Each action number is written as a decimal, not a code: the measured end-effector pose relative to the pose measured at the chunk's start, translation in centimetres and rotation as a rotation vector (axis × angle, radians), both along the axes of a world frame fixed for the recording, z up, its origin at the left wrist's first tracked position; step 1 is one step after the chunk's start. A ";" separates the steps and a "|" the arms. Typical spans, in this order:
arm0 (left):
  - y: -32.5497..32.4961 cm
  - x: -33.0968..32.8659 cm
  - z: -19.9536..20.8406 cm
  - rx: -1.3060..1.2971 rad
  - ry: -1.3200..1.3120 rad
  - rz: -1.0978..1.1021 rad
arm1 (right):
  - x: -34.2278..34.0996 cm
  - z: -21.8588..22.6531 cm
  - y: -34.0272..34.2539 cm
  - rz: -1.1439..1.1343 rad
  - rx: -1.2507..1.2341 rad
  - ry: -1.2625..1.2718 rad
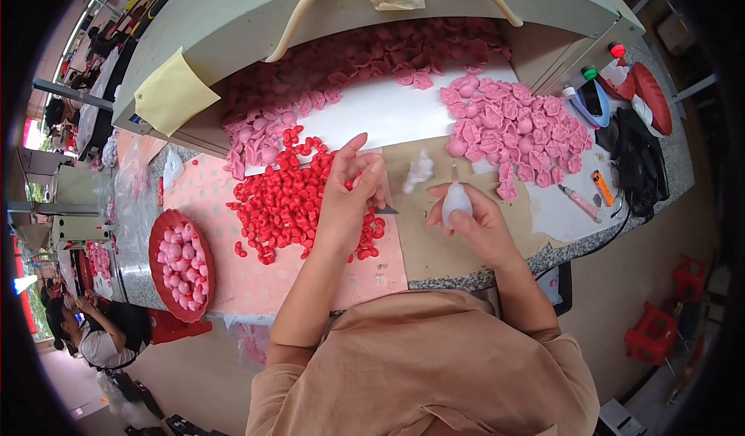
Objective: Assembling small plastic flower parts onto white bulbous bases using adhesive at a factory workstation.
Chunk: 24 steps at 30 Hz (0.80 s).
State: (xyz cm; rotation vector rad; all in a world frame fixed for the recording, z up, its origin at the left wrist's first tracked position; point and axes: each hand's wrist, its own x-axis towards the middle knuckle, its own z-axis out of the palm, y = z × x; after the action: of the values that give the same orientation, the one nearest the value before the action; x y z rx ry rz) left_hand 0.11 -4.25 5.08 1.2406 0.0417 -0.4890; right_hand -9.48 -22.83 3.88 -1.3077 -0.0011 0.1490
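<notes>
My left hand point(351, 191) rests over a heap of small red moulded pieces point(287, 195) on a pale pink sheet point(225, 273), fingers pinched at something small that I cannot make out. A thin dark tool tip point(388, 210) pokes out just right of that hand. My right hand point(475, 220) grips a small white squeeze bottle point(456, 200) with its nozzle pointing up, above a brown paper sheet point(434, 242). A white fluffy tuft point(419, 170) lies between the hands, a little further back.
Pink moulded pieces lie heaped at the back left point(326, 79) and to the right point(516, 129) on white paper. A red bowl point(180, 265) of pink pieces sits at the left. Bottles, a black bag point(638, 160) and a lighter point(602, 187) crowd the right end. Another person point(93, 335) sits at lower left.
</notes>
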 end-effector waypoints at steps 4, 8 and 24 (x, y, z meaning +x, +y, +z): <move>1.4 0.3 -1.2 -0.197 0.010 -0.011 | 1.1 0.0 -0.1 -0.102 0.051 -0.044; 2.2 -0.5 -1.7 -0.119 -0.179 -0.116 | 3.0 0.7 1.4 -0.061 0.064 -0.064; 4.0 -0.4 -2.8 -0.102 -0.289 -0.011 | 5.9 -1.7 5.9 0.018 0.092 -0.122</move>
State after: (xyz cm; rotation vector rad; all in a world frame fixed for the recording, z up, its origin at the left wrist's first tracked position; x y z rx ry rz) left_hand -0.28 -0.30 2.29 1.2006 -0.2328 -0.3138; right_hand -3.55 -16.95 2.22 -1.2236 -0.1228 0.0834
